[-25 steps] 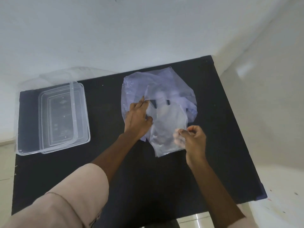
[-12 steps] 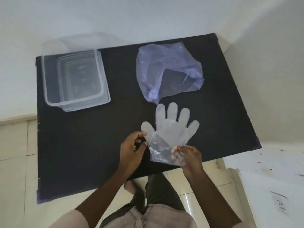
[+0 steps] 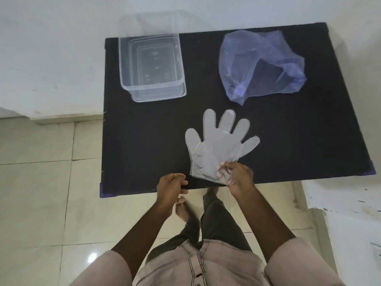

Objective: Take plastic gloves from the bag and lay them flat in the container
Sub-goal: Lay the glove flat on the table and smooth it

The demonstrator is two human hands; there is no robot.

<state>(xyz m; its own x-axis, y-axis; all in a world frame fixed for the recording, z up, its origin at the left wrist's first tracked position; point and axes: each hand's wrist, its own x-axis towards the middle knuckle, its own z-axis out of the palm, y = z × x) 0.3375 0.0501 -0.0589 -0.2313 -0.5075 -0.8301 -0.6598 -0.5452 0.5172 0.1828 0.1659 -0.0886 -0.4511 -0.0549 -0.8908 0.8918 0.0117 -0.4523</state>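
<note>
Black table (image 3: pixel 144 141): right hand (image 3: pixel 237 174) pinches glove (image 3: pixel 218 145) cuff near front edge.

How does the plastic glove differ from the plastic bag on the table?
The glove is clear and whitish, while the bag has a bluish tint. The glove is spread flat, fingers splayed; the bag is crumpled and puffed up. The right hand pinches the glove's cuff; nothing touches the bag. Both are thin, see-through plastic.

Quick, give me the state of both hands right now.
Left hand: loosely curled at the table edge, holding nothing.
Right hand: closed, pinching the cuff of the plastic glove.
</note>
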